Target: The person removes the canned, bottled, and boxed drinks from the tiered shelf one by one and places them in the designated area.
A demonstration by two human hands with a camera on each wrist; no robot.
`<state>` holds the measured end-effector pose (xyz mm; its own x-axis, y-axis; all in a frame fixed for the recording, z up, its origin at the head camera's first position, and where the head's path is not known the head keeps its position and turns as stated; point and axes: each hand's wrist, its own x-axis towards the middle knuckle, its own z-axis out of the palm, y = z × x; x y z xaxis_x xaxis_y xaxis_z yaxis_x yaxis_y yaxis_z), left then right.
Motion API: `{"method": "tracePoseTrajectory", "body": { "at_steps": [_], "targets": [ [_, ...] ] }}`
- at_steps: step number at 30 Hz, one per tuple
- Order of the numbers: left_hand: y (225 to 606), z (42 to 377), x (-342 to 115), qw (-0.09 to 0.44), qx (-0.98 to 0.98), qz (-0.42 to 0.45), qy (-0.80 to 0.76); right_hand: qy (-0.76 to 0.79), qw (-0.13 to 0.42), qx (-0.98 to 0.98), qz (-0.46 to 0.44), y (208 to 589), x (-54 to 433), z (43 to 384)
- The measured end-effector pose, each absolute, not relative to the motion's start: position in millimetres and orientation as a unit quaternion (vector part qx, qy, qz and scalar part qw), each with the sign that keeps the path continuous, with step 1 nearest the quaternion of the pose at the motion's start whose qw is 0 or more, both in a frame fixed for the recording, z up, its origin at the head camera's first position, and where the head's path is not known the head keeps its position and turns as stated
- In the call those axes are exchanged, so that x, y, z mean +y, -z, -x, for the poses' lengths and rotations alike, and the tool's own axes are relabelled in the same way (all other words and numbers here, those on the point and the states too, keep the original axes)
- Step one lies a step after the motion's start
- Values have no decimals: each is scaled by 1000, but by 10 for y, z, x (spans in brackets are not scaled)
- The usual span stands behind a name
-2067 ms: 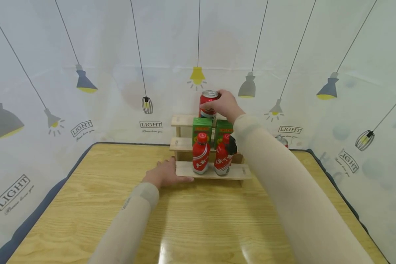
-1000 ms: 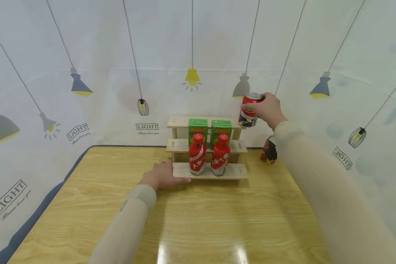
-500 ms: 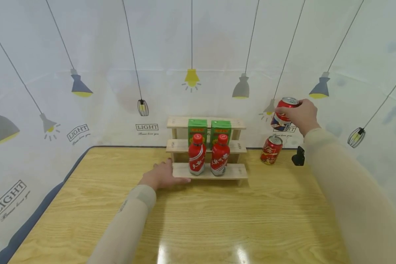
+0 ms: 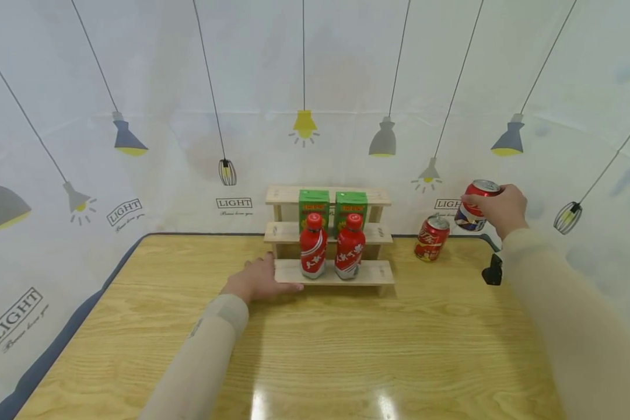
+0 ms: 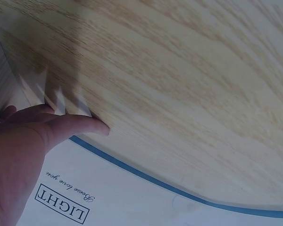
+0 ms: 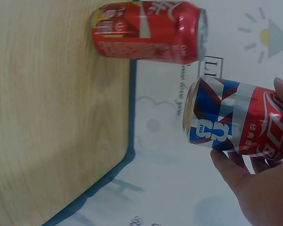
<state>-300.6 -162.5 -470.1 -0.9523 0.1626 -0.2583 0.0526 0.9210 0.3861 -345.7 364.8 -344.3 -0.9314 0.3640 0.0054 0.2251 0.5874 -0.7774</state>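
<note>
My right hand [image 4: 506, 209] grips a red soda can [image 4: 472, 211] with a blue and white lower band, held upright near the table's back right corner. In the right wrist view this can [image 6: 236, 117] is apart from the table, with thumb and fingers around its upper part. A second red can [image 4: 431, 238] stands on the table just left of it. My left hand [image 4: 254, 279] rests against the left end of a three-step wooden rack [image 4: 375, 272], its thumb along the front edge. In the left wrist view the fingers [image 5: 80, 123] are extended; the rack is mostly out of sight there.
Two red bottles [image 4: 313, 248] stand on the rack's bottom step. Behind them, two green cartons [image 4: 314, 205] are on the middle step. A printed wall cloth [image 4: 189, 146] hangs close behind the wooden table [image 4: 315, 344]. A black wrist-camera piece [image 4: 493, 271] sits under the right wrist.
My right hand has lifted the banded can off the rack's top step and carried it right, past the other can, then lower. The left hand stays at the rack.
</note>
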Motion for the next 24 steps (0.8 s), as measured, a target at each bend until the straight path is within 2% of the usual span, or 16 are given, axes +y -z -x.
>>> {"method": "tracePoseTrajectory", "body": {
  "at_steps": [15,24],
  "targets": [
    [4704,3012,-1630,151,970,-56,-184,-421,69,-886,179,4105,3951,3459],
    [4719,3015,-1632,150,971,-60,-176,-439,67,-879,171,4366,3966,3458]
  ]
}}
